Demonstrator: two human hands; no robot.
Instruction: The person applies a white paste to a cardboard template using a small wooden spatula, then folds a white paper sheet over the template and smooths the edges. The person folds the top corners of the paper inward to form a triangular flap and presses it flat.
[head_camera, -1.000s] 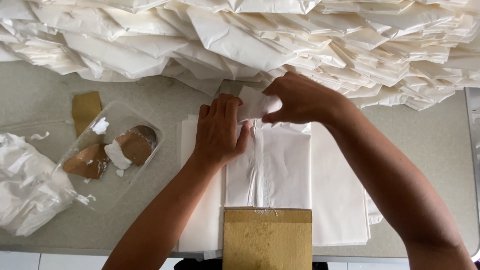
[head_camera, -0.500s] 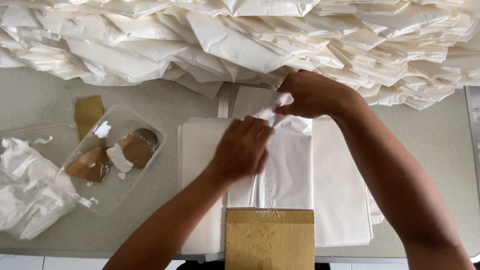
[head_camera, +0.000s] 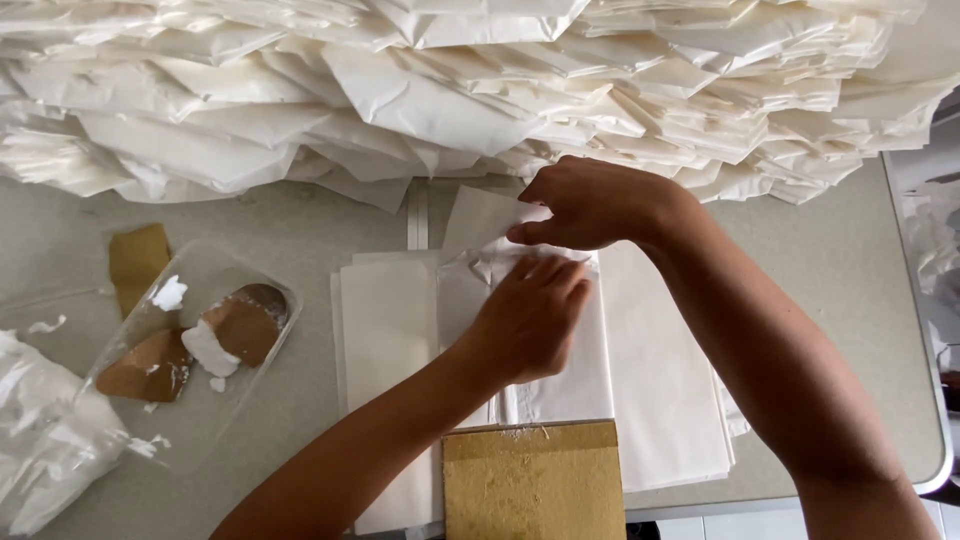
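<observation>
A flat stack of white paper sheets (head_camera: 385, 350) lies on the grey table in front of me. My right hand (head_camera: 590, 205) pinches the folded top flap of the white sheet (head_camera: 478, 218) at the stack's far edge and holds it up. My left hand (head_camera: 525, 320) rests palm down on the middle of the same sheet, fingers curled toward the fold just below the right hand. A brown cardboard piece (head_camera: 535, 480) lies over the near edge of the stack, under my left forearm.
A big heap of folded white paper bags (head_camera: 450, 80) fills the far side of the table. At the left stands a clear plastic tray (head_camera: 185, 345) with white paste and brown card scraps. Crumpled clear plastic (head_camera: 45, 440) lies at the near left.
My left hand has slid from the left of the stack toward its middle, under the right hand. The right hand has stayed at the far edge, keeping the flap pinched.
</observation>
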